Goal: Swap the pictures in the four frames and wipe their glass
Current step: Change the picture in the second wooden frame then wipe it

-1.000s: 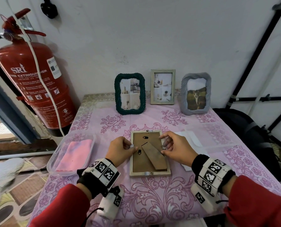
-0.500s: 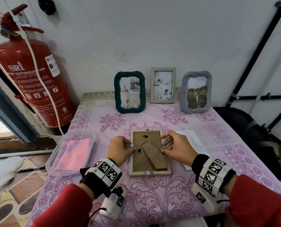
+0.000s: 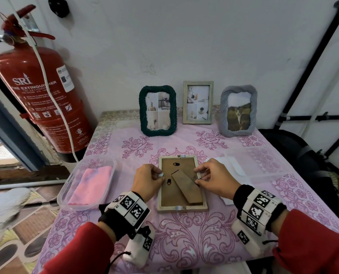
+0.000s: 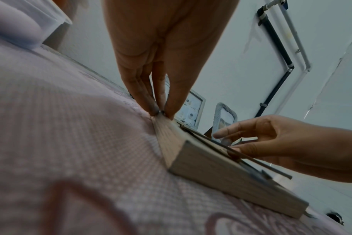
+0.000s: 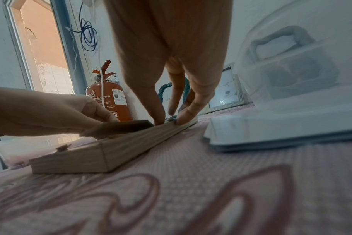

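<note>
A light wooden picture frame (image 3: 164, 196) lies face down at the table's middle, its brown backing and folded stand up. My left hand (image 3: 159, 175) pinches a small metal tab (image 3: 161, 175) on the frame's left edge, the fingertips (image 4: 154, 109) closing on it in the left wrist view. My right hand (image 3: 196, 176) pinches at the tab on the right edge, fingertips (image 5: 160, 120) pressed onto the frame (image 5: 119, 152). Three frames stand at the back: green (image 3: 157, 133), light wood (image 3: 198, 122), grey (image 3: 238, 133).
A clear plastic tub (image 3: 105, 163) holding a pink cloth (image 3: 89, 186) sits left of the frame. A clear lid (image 3: 257, 157) and white papers (image 3: 233, 169) lie to the right. A red fire extinguisher (image 3: 40, 99) hangs left; a black bag (image 3: 295, 153) is beyond the right edge.
Both hands stay at the frame's side edges; only small finger movements at the tabs show. The frame has not shifted.
</note>
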`<move>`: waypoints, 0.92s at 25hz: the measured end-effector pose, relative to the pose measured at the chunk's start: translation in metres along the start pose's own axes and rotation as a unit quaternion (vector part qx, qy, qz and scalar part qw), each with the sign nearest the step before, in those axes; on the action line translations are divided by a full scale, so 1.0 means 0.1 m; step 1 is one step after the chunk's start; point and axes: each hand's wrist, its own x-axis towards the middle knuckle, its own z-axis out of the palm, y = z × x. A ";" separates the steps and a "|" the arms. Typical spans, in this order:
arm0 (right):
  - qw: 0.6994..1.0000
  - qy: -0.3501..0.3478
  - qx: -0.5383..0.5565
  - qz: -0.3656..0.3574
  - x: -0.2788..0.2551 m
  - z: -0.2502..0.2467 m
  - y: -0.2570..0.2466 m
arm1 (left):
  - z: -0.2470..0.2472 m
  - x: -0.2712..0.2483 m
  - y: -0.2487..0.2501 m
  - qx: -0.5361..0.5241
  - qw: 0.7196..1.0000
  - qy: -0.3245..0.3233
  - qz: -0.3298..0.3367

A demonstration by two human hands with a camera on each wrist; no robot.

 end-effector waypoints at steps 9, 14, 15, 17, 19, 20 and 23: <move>1.000 -0.003 -0.025 -0.008 -0.01 0.00 -0.01 | -0.02 0.01 0.02 0.051 0.996 -0.062 0.026; 1.000 -0.001 -0.027 -0.006 -0.01 0.01 -0.03 | -0.04 0.03 0.01 0.041 0.995 -0.090 0.027; 1.000 -0.002 -0.027 -0.006 -0.01 0.01 -0.02 | -0.05 0.03 0.00 0.040 0.994 -0.094 0.028; 1.000 -0.004 -0.025 -0.004 -0.01 0.00 -0.02 | -0.08 0.04 0.00 0.033 0.993 -0.112 0.027; 0.999 -0.011 -0.038 -0.001 -0.01 -0.01 -0.03 | -0.13 0.05 -0.01 0.020 0.989 -0.141 0.028; 0.998 -0.018 -0.055 0.001 0.00 -0.02 -0.04 | -0.16 0.04 -0.01 0.015 0.989 -0.146 0.034; 0.993 -0.022 -0.115 -0.002 0.09 -0.03 -0.10 | -0.22 0.00 0.04 0.063 0.987 -0.109 0.101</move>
